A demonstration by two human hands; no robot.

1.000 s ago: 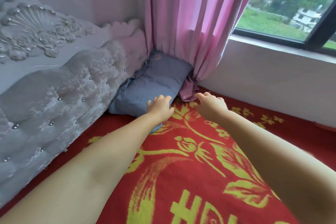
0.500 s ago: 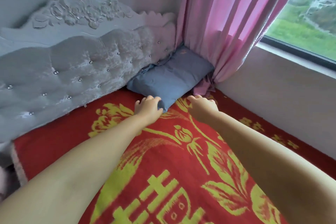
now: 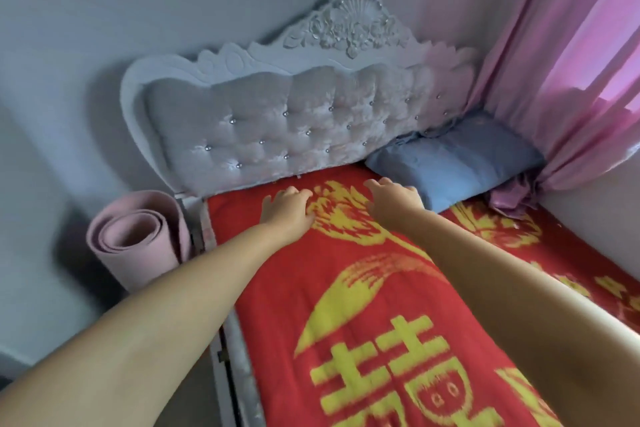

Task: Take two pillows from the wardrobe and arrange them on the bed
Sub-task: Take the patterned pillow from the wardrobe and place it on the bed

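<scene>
One blue-grey pillow (image 3: 460,163) lies on the bed at the far right, against the tufted white headboard (image 3: 277,121) and the pink curtain. The bed is covered by a red blanket (image 3: 363,305) with yellow patterns. My left hand (image 3: 285,206) rests palm down on the blanket in front of the headboard, fingers apart, holding nothing. My right hand (image 3: 393,199) is also palm down and empty, just left of the pillow's near corner, apart from it or barely touching. No second pillow is in view.
A rolled pink mat (image 3: 138,246) stands on the floor beside the bed's left edge. The pink curtain (image 3: 561,80) hangs at the right, its hem bunched on the bed corner. A grey wall rises behind the headboard.
Both hands have drawn left, away from the pillow, onto the blanket before the headboard. The view has swung left and pulled back, showing the whole headboard and the rolled mat.
</scene>
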